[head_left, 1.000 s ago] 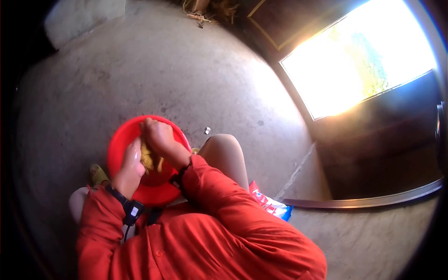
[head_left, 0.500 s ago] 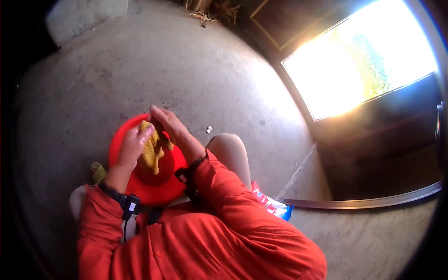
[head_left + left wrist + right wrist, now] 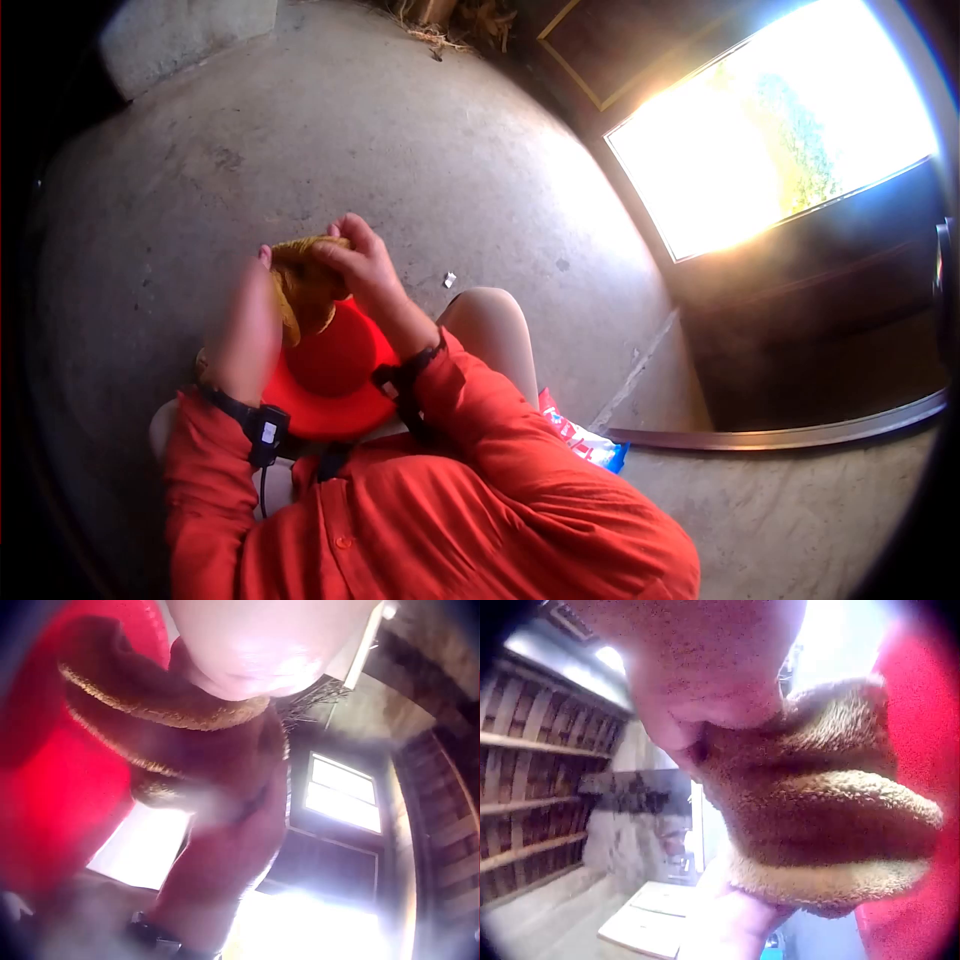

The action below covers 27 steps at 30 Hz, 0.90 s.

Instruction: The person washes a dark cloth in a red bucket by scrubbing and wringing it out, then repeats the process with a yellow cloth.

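A mustard-yellow terry towel, bunched in folds, hangs between my two hands above the far side of a red plastic basin. My right hand pinches its upper right edge between thumb and fingers. On the other side my left hand, blurred, holds the towel's left edge with the thumb up. In the right wrist view the towel's fuzzy folds drape below the right hand, and part of the left hand shows underneath. The basin stands on the floor between my knees.
Beside my right knee lies a red, white and blue plastic bag. A small white scrap is on the concrete floor. At the right stands a dark door with a bright opening; dry plant matter lies at the back.
The towel has come up from low in the basin to its far rim and is spread wider between the hands. The left hand has shifted left; the right hand now pinches the top edge.
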Available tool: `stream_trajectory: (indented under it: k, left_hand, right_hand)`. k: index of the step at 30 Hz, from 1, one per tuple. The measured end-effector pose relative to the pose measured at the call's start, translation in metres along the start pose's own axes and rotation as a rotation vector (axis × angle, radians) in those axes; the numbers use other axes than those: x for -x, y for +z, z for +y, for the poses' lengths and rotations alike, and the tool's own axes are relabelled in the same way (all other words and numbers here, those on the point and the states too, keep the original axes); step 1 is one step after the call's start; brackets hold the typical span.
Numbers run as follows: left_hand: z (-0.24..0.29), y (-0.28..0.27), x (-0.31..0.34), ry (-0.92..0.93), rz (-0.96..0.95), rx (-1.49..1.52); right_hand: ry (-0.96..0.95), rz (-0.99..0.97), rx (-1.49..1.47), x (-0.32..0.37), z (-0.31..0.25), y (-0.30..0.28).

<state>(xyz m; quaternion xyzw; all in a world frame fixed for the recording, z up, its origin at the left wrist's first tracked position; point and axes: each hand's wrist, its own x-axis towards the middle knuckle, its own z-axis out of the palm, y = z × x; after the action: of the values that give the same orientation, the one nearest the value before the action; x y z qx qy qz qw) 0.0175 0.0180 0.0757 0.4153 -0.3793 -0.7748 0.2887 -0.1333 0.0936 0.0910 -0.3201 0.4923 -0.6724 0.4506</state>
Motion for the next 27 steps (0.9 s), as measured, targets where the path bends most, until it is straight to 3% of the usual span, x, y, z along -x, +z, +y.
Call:
stream_trajectory:
  k: [3,4,6,9,10,11,13,15,16,19,21,22,23,27]
  left_hand:
    - [-0.043,-0.017,-0.034,-0.137,-0.094,0.351]
    - [-0.049,-0.021,-0.031,-0.166,-0.228,0.293]
    - [-0.062,-0.017,-0.034,-0.212,-0.303,0.385]
    - [-0.073,-0.004,-0.032,-0.247,-0.204,0.449]
    - [-0.075,-0.001,-0.034,-0.249,-0.170,0.459]
    - [-0.076,0.001,-0.033,-0.253,-0.139,0.460]
    - [-0.073,0.000,-0.036,-0.240,-0.115,0.458]
    - [-0.074,-0.003,-0.037,-0.227,-0.105,0.465]
    - [-0.075,-0.005,-0.038,-0.220,-0.121,0.469]
    - [-0.076,-0.003,-0.033,-0.216,-0.099,0.472]
    - [-0.074,-0.001,-0.032,-0.221,-0.070,0.466]
    - [-0.070,0.001,-0.033,-0.225,-0.066,0.455]
    - [-0.067,0.004,-0.032,-0.218,-0.061,0.447]
    - [-0.040,0.013,-0.016,-0.202,-0.147,0.345]
  right_hand:
    - [-0.336,-0.021,0.465,0.027,-0.018,0.042]
    - [-0.479,-0.084,0.711,0.029,-0.012,0.044]
    - [-0.728,-0.152,1.216,0.025,0.017,0.050]
    - [-0.662,-0.036,1.356,0.008,0.035,0.039]
    - [-0.614,0.093,1.386,-0.001,0.036,0.034]
    - [-0.583,0.051,1.555,-0.009,0.039,0.023]
    - [-0.448,0.178,1.376,-0.014,0.055,0.022]
    - [-0.643,0.017,1.405,0.003,0.044,0.035]
    - [-0.742,-0.178,1.652,0.009,0.059,0.033]
    - [-0.875,-0.012,1.661,0.014,0.078,0.034]
    - [-0.399,-0.020,1.691,-0.005,0.063,0.026]
    - [-0.353,0.005,1.562,-0.013,0.055,0.018]
    - [-0.173,0.217,1.231,-0.016,0.055,0.015]
    - [-0.120,0.175,1.049,-0.014,0.043,0.008]
